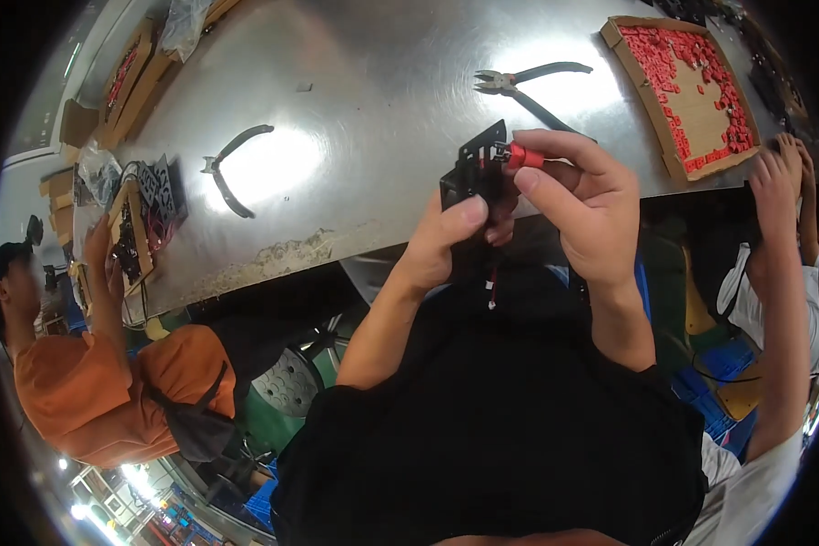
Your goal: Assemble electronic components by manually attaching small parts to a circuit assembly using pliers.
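My left hand (450,232) is closed around a black plastic housing (470,173), holding it just above the table's near edge. Thin wires with small white connectors (490,286) hang below it. Between the thumb and forefinger of my right hand (587,196) is a small red plastic part (524,157), pinched against the right side of the housing. Whether the red part is seated in the housing or only touching it, I cannot tell. The fingers hide much of the housing.
Cutting pliers (497,83) and smaller nippers (211,165) lie on the metal table (373,118). At right stands a cardboard tray (669,150) of red parts. A person in orange (73,391) works at left; another person's arm (778,300) reaches in at right.
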`<action>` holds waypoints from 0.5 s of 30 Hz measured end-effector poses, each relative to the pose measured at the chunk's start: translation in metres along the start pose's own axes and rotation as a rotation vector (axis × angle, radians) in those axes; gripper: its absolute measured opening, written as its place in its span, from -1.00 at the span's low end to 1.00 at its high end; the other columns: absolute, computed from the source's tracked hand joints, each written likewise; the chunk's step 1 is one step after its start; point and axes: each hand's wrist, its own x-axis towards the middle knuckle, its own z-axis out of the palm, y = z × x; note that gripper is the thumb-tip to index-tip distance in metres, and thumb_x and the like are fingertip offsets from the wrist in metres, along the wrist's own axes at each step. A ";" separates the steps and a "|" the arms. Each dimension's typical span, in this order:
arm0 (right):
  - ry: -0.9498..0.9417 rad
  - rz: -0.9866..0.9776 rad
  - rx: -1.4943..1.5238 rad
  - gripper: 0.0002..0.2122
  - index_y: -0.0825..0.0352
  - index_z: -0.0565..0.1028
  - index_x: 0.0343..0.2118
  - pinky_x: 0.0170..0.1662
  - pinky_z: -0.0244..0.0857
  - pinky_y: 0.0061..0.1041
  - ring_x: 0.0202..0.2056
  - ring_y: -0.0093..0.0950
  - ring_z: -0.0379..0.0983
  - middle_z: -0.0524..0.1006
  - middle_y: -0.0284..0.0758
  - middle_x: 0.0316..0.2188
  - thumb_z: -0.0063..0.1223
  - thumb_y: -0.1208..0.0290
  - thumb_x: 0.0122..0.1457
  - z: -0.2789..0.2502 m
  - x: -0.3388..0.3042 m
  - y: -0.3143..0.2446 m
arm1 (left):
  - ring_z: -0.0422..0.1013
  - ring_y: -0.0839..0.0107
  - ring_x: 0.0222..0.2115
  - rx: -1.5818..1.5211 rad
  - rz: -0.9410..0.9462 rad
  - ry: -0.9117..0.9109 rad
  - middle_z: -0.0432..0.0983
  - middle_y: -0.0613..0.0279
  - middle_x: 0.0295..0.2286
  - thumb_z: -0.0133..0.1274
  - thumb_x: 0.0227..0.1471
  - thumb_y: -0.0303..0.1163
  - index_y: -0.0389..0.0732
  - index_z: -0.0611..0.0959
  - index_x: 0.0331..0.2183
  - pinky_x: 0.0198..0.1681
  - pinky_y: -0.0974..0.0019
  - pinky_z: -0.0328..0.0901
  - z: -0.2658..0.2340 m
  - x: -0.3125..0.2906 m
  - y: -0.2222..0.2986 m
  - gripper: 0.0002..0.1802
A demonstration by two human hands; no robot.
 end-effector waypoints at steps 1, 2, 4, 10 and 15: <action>0.010 0.005 -0.023 -0.76 0.52 0.51 -0.07 -0.16 0.49 -0.56 -0.28 -0.50 0.59 0.62 -0.21 -0.28 0.11 0.67 0.19 0.003 -0.002 -0.001 | 0.25 0.51 -0.46 0.046 0.033 -0.035 0.33 0.29 -0.38 0.03 0.14 0.11 -0.26 0.44 0.03 -0.35 0.39 0.20 -0.005 -0.002 -0.003 -0.34; 0.025 0.005 -0.035 -0.76 0.53 0.51 -0.08 -0.17 0.49 -0.57 -0.29 -0.51 0.59 0.62 -0.21 -0.30 0.12 0.68 0.18 0.002 -0.003 0.000 | 0.25 0.51 -0.46 0.047 0.027 -0.036 0.33 0.29 -0.38 0.03 0.14 0.11 -0.26 0.44 0.03 -0.35 0.39 0.20 -0.004 -0.001 -0.003 -0.34; 0.060 -0.087 -0.155 -0.76 0.53 0.51 -0.09 -0.18 0.49 -0.58 -0.29 -0.51 0.60 0.62 -0.21 -0.30 0.13 0.69 0.17 0.004 -0.005 0.002 | 0.26 0.52 -0.45 0.087 0.027 -0.015 0.34 0.28 -0.37 -0.08 0.21 0.17 -0.25 0.43 0.03 -0.36 0.42 0.20 -0.001 0.000 -0.001 -0.33; 0.038 -0.199 -0.446 -0.77 0.51 0.53 -0.12 -0.18 0.49 -0.60 -0.30 -0.54 0.60 0.63 -0.23 -0.31 0.15 0.71 0.13 -0.003 0.000 0.008 | 0.27 0.55 -0.46 0.288 0.012 0.050 0.33 0.30 -0.40 -0.20 0.28 0.16 -0.23 0.43 -0.06 -0.37 0.46 0.21 -0.002 -0.001 0.001 -0.39; -0.003 -0.218 -0.512 -0.79 0.51 0.53 -0.16 -0.17 0.48 -0.62 -0.30 -0.56 0.60 0.63 -0.25 -0.32 0.18 0.69 0.12 -0.006 0.005 0.018 | 0.24 0.58 -0.51 0.289 -0.133 0.035 0.31 0.34 -0.44 -0.20 0.29 0.15 -0.22 0.42 -0.16 -0.42 0.46 0.20 -0.007 -0.003 0.014 -0.44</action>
